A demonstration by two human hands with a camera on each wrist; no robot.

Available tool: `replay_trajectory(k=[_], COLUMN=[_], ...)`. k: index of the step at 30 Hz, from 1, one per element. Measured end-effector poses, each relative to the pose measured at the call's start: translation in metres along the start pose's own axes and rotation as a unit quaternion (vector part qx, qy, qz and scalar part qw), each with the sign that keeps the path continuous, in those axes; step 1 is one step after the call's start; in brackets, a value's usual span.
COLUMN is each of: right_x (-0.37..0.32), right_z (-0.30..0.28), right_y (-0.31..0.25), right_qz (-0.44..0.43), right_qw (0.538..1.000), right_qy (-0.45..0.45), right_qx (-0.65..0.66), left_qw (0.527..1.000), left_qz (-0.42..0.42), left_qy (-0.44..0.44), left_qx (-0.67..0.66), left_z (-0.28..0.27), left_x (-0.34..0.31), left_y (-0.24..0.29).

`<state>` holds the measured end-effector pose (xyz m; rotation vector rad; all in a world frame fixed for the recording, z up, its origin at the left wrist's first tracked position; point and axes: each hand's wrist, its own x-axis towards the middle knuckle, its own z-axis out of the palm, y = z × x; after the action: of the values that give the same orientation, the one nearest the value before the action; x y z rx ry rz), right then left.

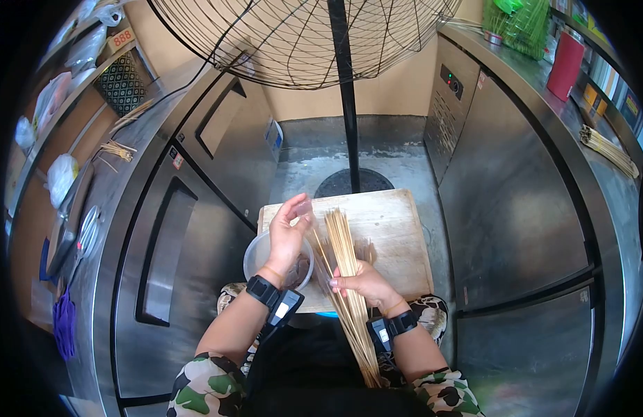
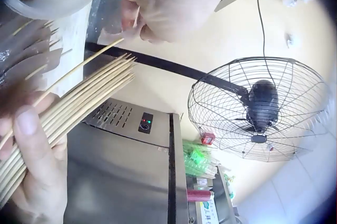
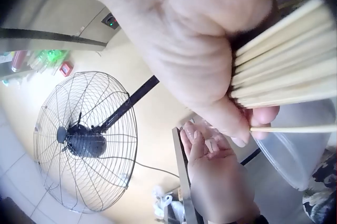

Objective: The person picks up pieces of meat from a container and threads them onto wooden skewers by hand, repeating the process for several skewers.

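My right hand (image 1: 365,283) grips a bundle of thin wooden skewers (image 1: 346,254), and one skewer (image 2: 84,65) stands apart from the others at its thumb and fingertip. My left hand (image 1: 286,240) pinches a thin, pale pinkish slice (image 1: 304,207), just up and left of the skewer tips. In the left wrist view that slice (image 2: 138,23) hangs close to the single skewer's tip; whether they touch, I cannot tell. A clear plastic bowl (image 1: 250,267) with dark reddish pieces stands beneath my left wrist. Brownish slices on skewers (image 2: 39,66) lie on the board (image 1: 398,236).
A large wire-caged fan (image 1: 300,42) stands beyond the board on a black pole (image 1: 348,111). Steel cabinets (image 1: 516,194) flank both sides. A whisk (image 1: 90,233) and loose sticks (image 1: 118,150) lie on the left counter; a red bottle (image 1: 565,64) and another skewer bundle (image 1: 608,151) on the right one.
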<state>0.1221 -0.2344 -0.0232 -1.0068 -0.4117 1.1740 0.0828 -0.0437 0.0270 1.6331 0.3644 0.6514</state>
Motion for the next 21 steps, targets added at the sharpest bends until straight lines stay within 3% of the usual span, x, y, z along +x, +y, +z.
replay_trajectory(k=[3,9,12,15,18,21], right_x=[0.0,-0.002,-0.001,-0.002,-0.002,-0.003], right_z=[-0.001,-0.001,-0.001,-0.001,-0.002,0.0], right_y=[0.0,-0.003,-0.002,-0.003,-0.003,-0.005], right_qz=[-0.002,0.001,0.001,-0.003,-0.003,0.003], right_qw=[1.0,1.0,1.0,1.0,1.0,1.0], right_qy=[-0.008,-0.022,-0.019,-0.01,-0.007,-0.007], right_qx=[0.007,0.009,0.004,0.003,-0.002,0.004], left_qw=[0.989,0.943,0.936,0.918,0.929,0.931], left_qz=[-0.105,-0.27,-0.306,-0.342,-0.323,-0.283], left_qy=[0.021,-0.054,-0.077,-0.167,-0.154,-0.047], left_qx=[-0.101,-0.186,-0.158,-0.11,-0.09,-0.226], left_z=[-0.001,-0.019,-0.022,-0.02,-0.019,-0.017], left_x=[0.002,0.01,0.006,0.0,-0.005,-0.004], left_y=[0.006,-0.013,-0.006,0.002,0.0,-0.007])
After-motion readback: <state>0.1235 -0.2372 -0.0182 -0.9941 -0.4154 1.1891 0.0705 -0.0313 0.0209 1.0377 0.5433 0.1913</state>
